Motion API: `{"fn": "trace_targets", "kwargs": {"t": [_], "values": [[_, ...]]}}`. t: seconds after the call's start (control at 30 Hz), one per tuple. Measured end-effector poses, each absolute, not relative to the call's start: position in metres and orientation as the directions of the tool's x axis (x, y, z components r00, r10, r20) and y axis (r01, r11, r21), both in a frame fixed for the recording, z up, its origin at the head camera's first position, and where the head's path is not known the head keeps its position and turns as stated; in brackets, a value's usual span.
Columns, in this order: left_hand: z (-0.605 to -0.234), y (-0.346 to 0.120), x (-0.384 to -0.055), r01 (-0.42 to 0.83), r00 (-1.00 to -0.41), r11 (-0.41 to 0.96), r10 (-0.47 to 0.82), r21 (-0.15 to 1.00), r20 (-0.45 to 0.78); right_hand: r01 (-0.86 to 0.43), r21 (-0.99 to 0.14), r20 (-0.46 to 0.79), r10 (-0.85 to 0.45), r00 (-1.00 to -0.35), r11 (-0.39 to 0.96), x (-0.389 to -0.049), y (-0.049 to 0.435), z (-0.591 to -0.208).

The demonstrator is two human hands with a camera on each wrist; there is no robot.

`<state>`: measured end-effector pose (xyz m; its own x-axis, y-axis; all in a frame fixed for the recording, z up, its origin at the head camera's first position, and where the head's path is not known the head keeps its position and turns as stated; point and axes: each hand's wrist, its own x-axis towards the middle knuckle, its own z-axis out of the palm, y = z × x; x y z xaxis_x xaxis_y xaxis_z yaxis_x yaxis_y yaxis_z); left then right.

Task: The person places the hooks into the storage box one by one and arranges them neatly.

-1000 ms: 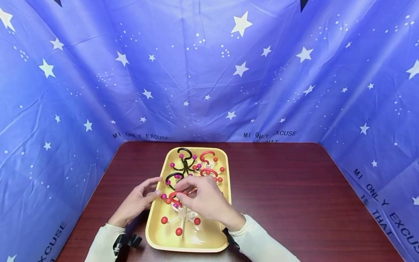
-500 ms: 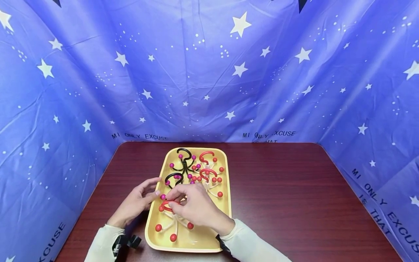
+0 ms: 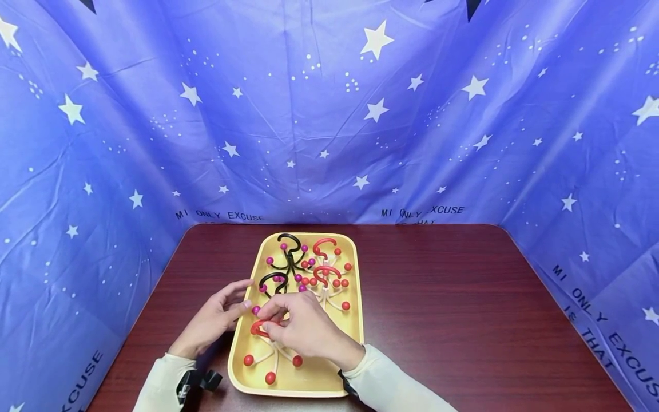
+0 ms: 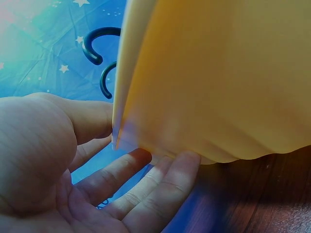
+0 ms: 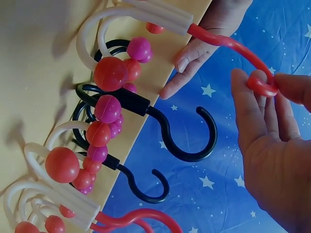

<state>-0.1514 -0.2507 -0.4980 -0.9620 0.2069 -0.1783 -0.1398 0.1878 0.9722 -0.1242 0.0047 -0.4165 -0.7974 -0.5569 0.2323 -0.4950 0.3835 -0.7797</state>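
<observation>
My right hand (image 3: 304,325) pinches the tip of a red hook (image 5: 238,47) between thumb and fingers. The hook tops a hanger with curved white legs (image 3: 275,357) that end in red balls (image 3: 270,377). This hanger stands upright at the near end of a yellow tray (image 3: 233,355). Behind it are black hook hangers (image 3: 290,260) with magenta balls at the left and further red-and-white hook hangers (image 3: 326,269) at the right. At the tray's left side, my left hand (image 3: 211,320) touches the wall with loosely extended fingers, its thumb by the rim.
The tray lies lengthwise on a dark red wooden table (image 3: 437,309). Blue cloth (image 3: 309,114) with white stars encloses the back and both sides. A magenta ball (image 3: 256,309) shows near the tray's left wall.
My right hand has moved the red-hooked hanger toward the near left of the tray, mostly in the first half second. The left hand has stayed in place.
</observation>
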Motion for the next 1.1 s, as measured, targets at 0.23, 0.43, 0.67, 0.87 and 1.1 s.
{"fn": "trace_targets", "kwargs": {"t": [0.23,0.43,0.67,0.87,1.1], "values": [[-0.496,-0.252,-0.151,-0.14,-0.96,0.184,0.214,0.973,-0.178,-0.481,-0.784,0.208,-0.565,-0.799,0.393,-0.123,0.003,-0.416],[-0.493,-0.252,-0.152,-0.147,-0.96,0.182,0.21,0.972,-0.185,-0.47,-0.808,0.217,-0.561,-0.799,0.355,-0.126,0.005,-0.411],[-0.491,-0.252,-0.152,-0.103,-0.966,0.253,0.205,0.962,-0.157,-0.458,-0.843,0.252,-0.544,-0.8,0.282,-0.132,0.025,-0.398],[-0.478,-0.245,-0.149,0.068,-0.986,0.506,0.168,0.86,-0.021,-0.49,-0.791,0.276,-0.502,-0.82,0.366,-0.139,0.064,-0.386],[-0.452,-0.234,-0.136,0.248,-0.963,0.842,0.159,0.478,0.22,-0.587,-0.441,0.405,-0.434,-0.805,0.679,-0.145,0.137,-0.392]]}}
